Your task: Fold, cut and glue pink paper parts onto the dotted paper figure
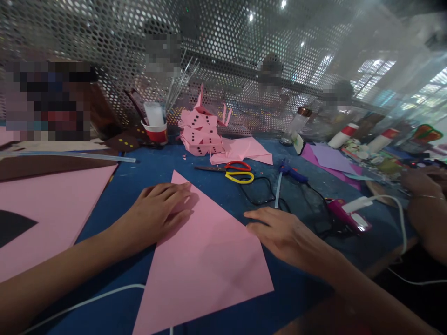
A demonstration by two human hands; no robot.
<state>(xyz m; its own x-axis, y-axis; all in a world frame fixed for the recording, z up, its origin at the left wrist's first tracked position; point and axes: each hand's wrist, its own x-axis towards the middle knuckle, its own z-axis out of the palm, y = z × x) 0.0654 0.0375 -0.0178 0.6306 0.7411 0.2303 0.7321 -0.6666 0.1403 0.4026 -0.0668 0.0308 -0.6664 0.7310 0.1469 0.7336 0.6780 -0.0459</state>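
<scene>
A pink paper sheet (209, 260) with a pointed top lies on the blue table (296, 279) in front of me. My left hand (160, 209) rests on its upper left part, palm down, fingers slightly spread. At the sheet's right edge, my right hand (275, 228) touches the paper with its fingertips, its fingers apart. Scissors (240, 172) with red and yellow handles lie beyond the sheet. Right of them is a blue glue gun (291, 173) with a clear stick. A folded pink paper piece (244, 150) lies behind the scissors.
A pink paper model (200, 130) and a red-white cup (155, 131) stand at the back. More pink paper (56, 204) lies left. A magenta device (349, 216), cables and purple paper (328, 160) are right. Another person's arm (426, 214) is at the far right.
</scene>
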